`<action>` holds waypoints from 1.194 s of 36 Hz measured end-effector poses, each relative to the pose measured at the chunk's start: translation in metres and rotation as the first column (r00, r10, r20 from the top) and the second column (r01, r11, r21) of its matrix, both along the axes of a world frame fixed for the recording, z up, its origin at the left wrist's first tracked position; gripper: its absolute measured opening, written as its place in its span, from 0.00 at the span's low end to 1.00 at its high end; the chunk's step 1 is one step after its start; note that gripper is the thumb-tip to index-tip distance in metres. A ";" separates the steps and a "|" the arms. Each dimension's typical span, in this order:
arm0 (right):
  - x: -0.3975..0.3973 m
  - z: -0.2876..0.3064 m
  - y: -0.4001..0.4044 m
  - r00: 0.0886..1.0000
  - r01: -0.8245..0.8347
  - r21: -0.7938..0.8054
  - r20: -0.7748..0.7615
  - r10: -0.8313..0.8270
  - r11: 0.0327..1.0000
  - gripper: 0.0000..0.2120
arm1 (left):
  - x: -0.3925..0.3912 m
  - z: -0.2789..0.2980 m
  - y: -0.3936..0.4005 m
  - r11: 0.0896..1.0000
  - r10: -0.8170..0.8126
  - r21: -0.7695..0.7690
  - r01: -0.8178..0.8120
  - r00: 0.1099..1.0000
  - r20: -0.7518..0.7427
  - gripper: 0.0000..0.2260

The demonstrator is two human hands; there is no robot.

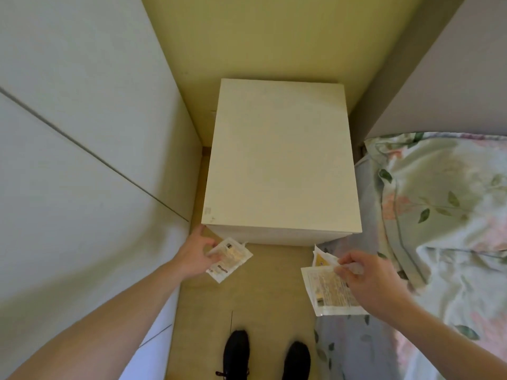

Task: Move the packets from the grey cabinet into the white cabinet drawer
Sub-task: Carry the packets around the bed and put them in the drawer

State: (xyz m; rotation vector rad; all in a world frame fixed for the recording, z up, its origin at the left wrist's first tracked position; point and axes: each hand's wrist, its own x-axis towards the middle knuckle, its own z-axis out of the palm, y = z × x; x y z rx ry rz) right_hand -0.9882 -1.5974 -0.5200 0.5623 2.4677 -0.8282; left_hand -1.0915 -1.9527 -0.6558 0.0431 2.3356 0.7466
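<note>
The white cabinet (279,160) stands ahead of me against the wall, seen from above; its drawer front is hidden below the top's near edge. My left hand (196,256) pinches a small white packet (230,259) with yellow print just below the cabinet's front left corner. My right hand (370,281) holds white packets (326,292), a larger one with small print and another behind it showing yellow, in front of the cabinet's right corner. The grey cabinet (82,133) runs along my left with its doors closed.
A bed with a floral cover (439,229) fills the right side, close to the white cabinet. Between bed and grey cabinet lies a narrow strip of tan floor (263,297), where my two black shoes (263,355) stand.
</note>
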 end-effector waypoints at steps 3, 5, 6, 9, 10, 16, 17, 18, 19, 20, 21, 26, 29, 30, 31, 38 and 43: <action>-0.002 -0.010 0.001 0.999 -0.029 0.001 0.019 0.028 1.000 0.05 | 0.000 -0.002 0.003 0.998 0.028 0.061 -0.027 1.000 -0.010 0.06; -0.005 -0.019 0.005 0.996 -0.071 0.012 0.046 0.071 0.997 0.04 | 0.001 -0.006 0.007 0.995 0.055 0.084 -0.054 0.998 -0.016 0.05; -0.007 -0.024 0.007 0.994 -0.094 0.021 0.055 0.092 0.995 0.05 | 0.003 -0.008 0.008 0.993 0.072 0.096 -0.069 0.997 -0.024 0.04; -0.014 -0.046 0.019 0.985 -0.157 0.056 0.083 0.152 0.986 0.05 | 0.007 -0.010 0.013 0.988 0.106 0.120 -0.098 0.993 -0.059 0.06; -0.017 -0.055 0.024 0.981 -0.175 0.071 0.097 0.168 0.982 0.05 | 0.008 -0.009 0.015 0.986 0.113 0.126 -0.104 0.992 -0.062 0.07; -0.027 -0.092 0.053 0.984 -0.170 0.175 0.076 0.158 0.970 0.04 | 0.003 -0.007 0.006 0.997 0.039 0.066 -0.034 0.996 -0.081 0.06; -0.027 -0.093 0.056 0.985 -0.162 0.183 0.080 0.150 0.970 0.04 | 0.001 -0.006 0.003 0.999 0.000 0.039 0.004 0.996 -0.088 0.07; -0.027 -0.094 0.059 0.985 -0.160 0.188 0.087 0.146 0.969 0.04 | 0.000 -0.005 0.001 0.999 -0.038 0.013 0.040 0.995 -0.088 0.08; -0.025 -0.093 0.063 0.984 -0.164 0.188 0.096 0.148 0.968 0.04 | -0.002 -0.004 -0.001 0.997 -0.076 -0.004 0.076 0.994 -0.084 0.07; -0.024 -0.092 0.065 0.981 -0.176 0.187 0.110 0.157 0.966 0.04 | -0.002 -0.003 -0.004 0.993 -0.117 -0.010 0.116 0.990 -0.083 0.09; -0.021 -0.090 0.066 0.977 -0.196 0.189 0.126 0.174 0.962 0.04 | -0.001 -0.002 -0.008 0.987 -0.162 -0.019 0.160 0.983 -0.083 0.11; -0.003 -0.074 0.066 0.947 -0.304 0.145 0.154 0.282 0.941 0.06 | 0.016 -0.002 -0.027 0.927 -0.358 -0.142 0.348 0.932 -0.051 0.05; 0.008 -0.060 0.055 0.922 -0.365 0.073 0.165 0.350 0.928 0.10 | 0.033 0.006 -0.032 0.888 -0.432 -0.181 0.422 0.901 -0.020 0.08; 0.012 -0.057 0.050 0.920 -0.367 0.043 0.162 0.356 0.929 0.11 | 0.039 0.009 -0.032 0.874 -0.459 -0.184 0.449 0.888 -0.014 0.08; 0.015 -0.054 0.045 0.922 -0.358 0.003 0.161 0.353 0.934 0.11 | 0.045 0.012 -0.031 0.864 -0.479 -0.181 0.470 0.878 -0.005 0.08; 0.035 -0.025 0.010 0.978 -0.149 -0.235 0.107 0.178 0.961 0.06 | 0.086 0.025 -0.013 0.874 -0.467 -0.134 0.467 0.884 0.031 0.08; 0.046 -0.022 -0.001 0.991 -0.015 -0.266 0.125 0.049 0.964 0.05 | 0.112 0.028 -0.009 0.824 -0.535 -0.202 0.530 0.844 0.033 0.05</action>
